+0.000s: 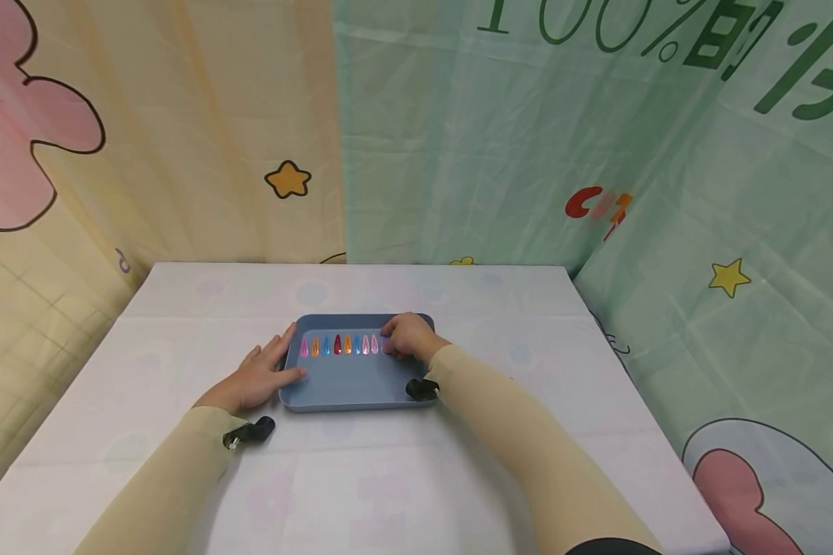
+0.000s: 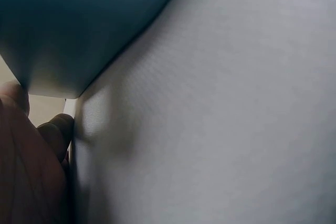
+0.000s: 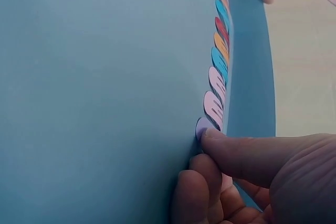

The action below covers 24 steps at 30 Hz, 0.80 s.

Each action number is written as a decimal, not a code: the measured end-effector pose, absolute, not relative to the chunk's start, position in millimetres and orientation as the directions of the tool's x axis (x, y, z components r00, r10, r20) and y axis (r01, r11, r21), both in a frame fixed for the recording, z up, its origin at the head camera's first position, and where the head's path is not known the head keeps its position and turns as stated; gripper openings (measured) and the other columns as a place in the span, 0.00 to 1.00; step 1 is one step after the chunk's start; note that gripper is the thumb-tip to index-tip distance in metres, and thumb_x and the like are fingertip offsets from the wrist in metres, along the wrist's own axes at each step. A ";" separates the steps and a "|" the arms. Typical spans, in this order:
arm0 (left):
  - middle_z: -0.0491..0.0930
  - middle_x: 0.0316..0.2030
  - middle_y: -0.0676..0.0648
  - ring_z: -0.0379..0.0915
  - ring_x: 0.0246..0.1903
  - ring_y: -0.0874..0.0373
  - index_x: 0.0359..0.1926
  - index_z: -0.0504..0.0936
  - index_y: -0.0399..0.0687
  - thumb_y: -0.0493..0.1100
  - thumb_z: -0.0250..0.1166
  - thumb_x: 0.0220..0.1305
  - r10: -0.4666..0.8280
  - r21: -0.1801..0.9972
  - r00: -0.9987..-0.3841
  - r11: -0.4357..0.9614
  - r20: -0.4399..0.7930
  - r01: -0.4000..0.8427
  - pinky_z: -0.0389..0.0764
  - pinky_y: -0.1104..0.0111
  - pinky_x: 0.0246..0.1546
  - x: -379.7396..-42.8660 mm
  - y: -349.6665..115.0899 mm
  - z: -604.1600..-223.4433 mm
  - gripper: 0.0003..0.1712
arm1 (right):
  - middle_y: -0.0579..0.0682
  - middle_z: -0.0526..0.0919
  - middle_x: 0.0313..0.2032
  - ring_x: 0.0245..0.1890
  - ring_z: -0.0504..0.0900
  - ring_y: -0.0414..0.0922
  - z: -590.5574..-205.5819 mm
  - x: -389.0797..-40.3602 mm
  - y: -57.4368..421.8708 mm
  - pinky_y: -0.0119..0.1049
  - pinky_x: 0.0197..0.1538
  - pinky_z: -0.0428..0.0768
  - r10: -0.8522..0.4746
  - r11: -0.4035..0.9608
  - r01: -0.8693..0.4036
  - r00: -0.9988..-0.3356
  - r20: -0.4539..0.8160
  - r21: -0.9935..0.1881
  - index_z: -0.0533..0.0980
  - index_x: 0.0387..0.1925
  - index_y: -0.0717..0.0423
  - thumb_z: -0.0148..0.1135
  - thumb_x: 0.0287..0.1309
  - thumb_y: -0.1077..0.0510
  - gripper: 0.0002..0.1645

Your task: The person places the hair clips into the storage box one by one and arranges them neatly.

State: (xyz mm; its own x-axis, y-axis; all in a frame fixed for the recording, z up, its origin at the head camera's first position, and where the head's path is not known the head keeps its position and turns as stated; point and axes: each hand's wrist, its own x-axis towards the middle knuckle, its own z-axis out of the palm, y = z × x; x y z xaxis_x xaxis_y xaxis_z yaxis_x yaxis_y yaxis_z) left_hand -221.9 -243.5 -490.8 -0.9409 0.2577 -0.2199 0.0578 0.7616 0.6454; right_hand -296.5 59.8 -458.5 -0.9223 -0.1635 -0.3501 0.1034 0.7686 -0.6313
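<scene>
A blue-grey tray [image 1: 354, 387] lies on the table, with a row of colourful snap hair clips along its far side. From the left run pink, orange, blue, a red clip [image 1: 337, 344], orange, blue and two pale pink ones. At the row's right end my right hand [image 1: 411, 338] pinches a purple hair clip [image 3: 201, 127] between thumb and fingers, low against the tray floor. My left hand [image 1: 251, 384] rests at the tray's left edge, fingers extended along the outside and thumb over the near part of the rim. In the left wrist view the tray's underside hides part of that hand.
A white patterned cloth covers the table [image 1: 361, 478]. Printed curtains [image 1: 458, 154] hang behind it and on both sides. A small black wrist camera [image 1: 422, 389] sits over the tray's right part, and another black camera [image 1: 257, 429] is near its front left corner.
</scene>
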 end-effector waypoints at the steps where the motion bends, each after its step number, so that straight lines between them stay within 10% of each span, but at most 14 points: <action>1: 0.39 0.84 0.34 0.26 0.83 0.31 0.86 0.32 0.63 0.70 0.61 0.71 0.253 0.643 -0.941 0.764 -0.223 0.053 0.24 0.35 0.80 -222.0 -243.3 -490.7 0.60 | 0.52 0.86 0.39 0.26 0.82 0.43 -458.7 -296.4 59.7 0.31 0.30 0.82 -0.164 0.769 0.101 -0.923 -0.348 -0.631 0.86 0.57 0.55 0.74 0.61 0.64 0.21; 24: 0.38 0.84 0.32 0.26 0.83 0.29 0.86 0.31 0.61 0.69 0.61 0.71 0.251 0.639 -0.941 0.767 -0.229 0.049 0.24 0.35 0.80 -220.9 -240.5 -487.7 0.61 | 0.50 0.85 0.35 0.25 0.81 0.43 -438.9 -294.9 82.7 0.35 0.34 0.84 -0.207 0.616 0.162 -0.911 -0.357 -0.771 0.84 0.59 0.53 0.73 0.62 0.62 0.23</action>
